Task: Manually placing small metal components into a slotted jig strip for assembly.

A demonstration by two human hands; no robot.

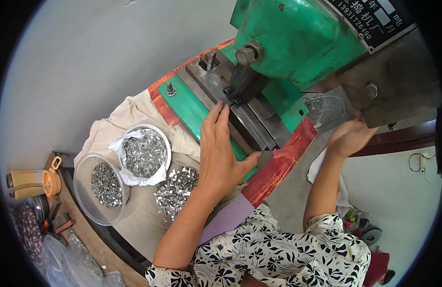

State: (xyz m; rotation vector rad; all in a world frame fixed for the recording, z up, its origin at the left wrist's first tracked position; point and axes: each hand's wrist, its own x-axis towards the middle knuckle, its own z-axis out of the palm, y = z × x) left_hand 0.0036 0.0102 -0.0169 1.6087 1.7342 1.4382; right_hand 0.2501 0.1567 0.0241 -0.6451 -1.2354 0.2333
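The green press fills the upper right, and its dark steel slab closes off the room above the right hand. Below it, the red-patterned tabletop ends in a bare strip; past that edge, grey floor lies open as far as the right forearm. On the left, beige cloth runs close up to the press base, and containers crowd it, leaving the left forearm little free room on that side.

The clear tub holds small dark metal bits, heaped toward one side. Touching or almost touching it, a round metal bowl with a crumpled white liner holds slender, shiny slivers. A loose heap of flat silvery chips lies beside both, next to the left forearm.

The steel die bed sits on the press's green base, grey, worn and grooved, under the dark punch. The left hand is spread, its fingertips beside the punch, its thumb well apart near the tabletop edge. The right hand is blurred beside the slab's lower edge; whether it grips anything, I cannot tell.
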